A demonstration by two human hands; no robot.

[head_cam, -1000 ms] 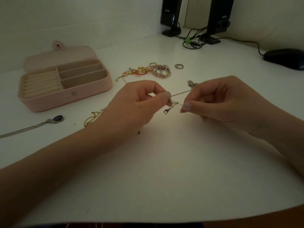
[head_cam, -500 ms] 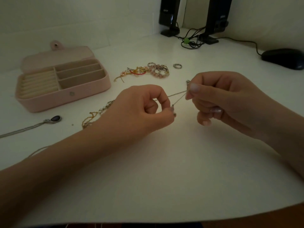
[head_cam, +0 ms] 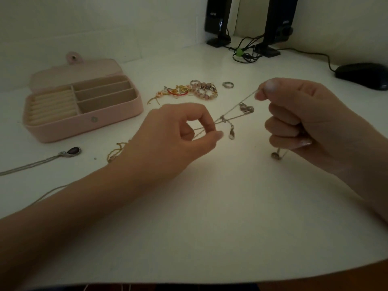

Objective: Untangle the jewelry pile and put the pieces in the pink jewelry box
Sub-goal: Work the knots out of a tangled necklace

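Note:
A thin silver chain (head_cam: pixel 233 113) stretches taut between my two hands above the white table. My left hand (head_cam: pixel 178 135) pinches one end between thumb and forefinger. My right hand (head_cam: pixel 302 116) pinches the other end higher up, and more chain with a small charm (head_cam: pixel 276 155) hangs below its curled fingers. A clasp (head_cam: pixel 231 133) dangles from a knot at mid-chain. The pink jewelry box (head_cam: pixel 88 124) stands open at the left, its compartments holding nothing I can see. The remaining jewelry pile (head_cam: pixel 189 91) of beads and coloured cords lies behind my hands.
A pendant necklace (head_cam: pixel 71 151) lies left of my forearm, a gold chain (head_cam: pixel 116 151) beside my left wrist, a loose ring (head_cam: pixel 228 84) near the pile. Black speakers (head_cam: pixel 218 22), cables and a mouse (head_cam: pixel 363 75) stand at the back right.
My hands have drawn apart, the right rising and moving right. The chain now spans a longer stretch, with the knot and clasp showing between them.

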